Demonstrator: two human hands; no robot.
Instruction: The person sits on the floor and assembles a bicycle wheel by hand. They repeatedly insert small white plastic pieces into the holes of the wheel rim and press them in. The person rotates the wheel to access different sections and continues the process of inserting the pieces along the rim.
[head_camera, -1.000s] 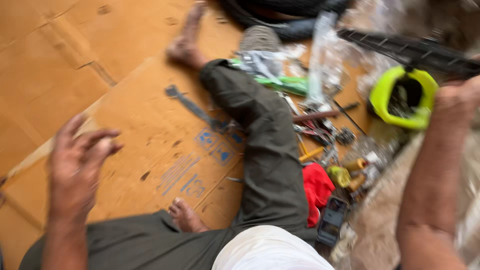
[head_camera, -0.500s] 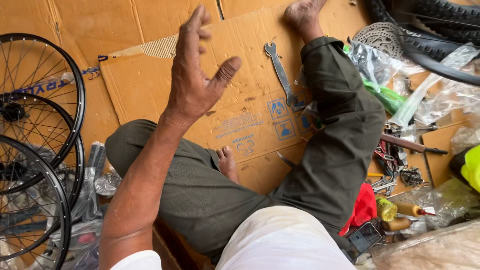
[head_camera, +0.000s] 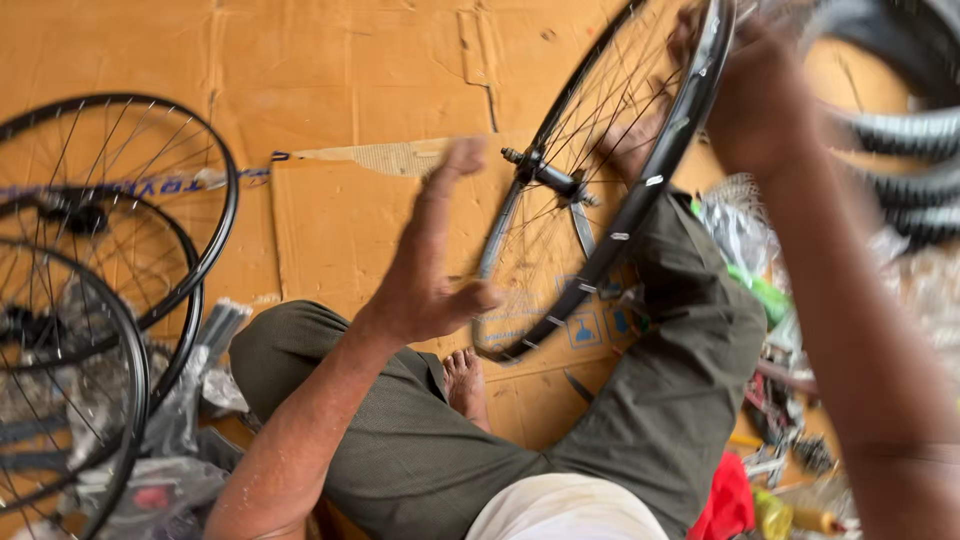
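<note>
Right hand grip: the right hand (head_camera: 760, 95) is clamped on the rim of the bicycle wheel (head_camera: 600, 190) near its top, fingers wrapped over the black rim; motion blur hides the fingertips
Left hand grip: the left hand (head_camera: 430, 270) is spread apart, palm toward the wheel, thumb out; it holds nothing and sits just beside the spokes, whether touching them I cannot tell
Wheel position: held upright and tilted above the person's right leg (head_camera: 680, 350), its lower edge down near the knee, over the cardboard sheet (head_camera: 350, 80) on the floor
Risk 1: only 1 hand carries the wheel, so it could swing or slip and knock the shin or bare foot (head_camera: 465, 380) below
Risk 2: the open left fingers are close to the spokes; a turn of the wheel could pinch them
Risk 3: the axle end could snag on the trouser cloth
Wheel look: black rim, thin silver spokes, dark hub (head_camera: 545, 172) with a protruding threaded axle; no tyre fitted; small pale marks along the rim
Nearby: 3 more bare wheels (head_camera: 110, 220) lie stacked at the left; tyres (head_camera: 900, 150) and loose parts at the right
</note>
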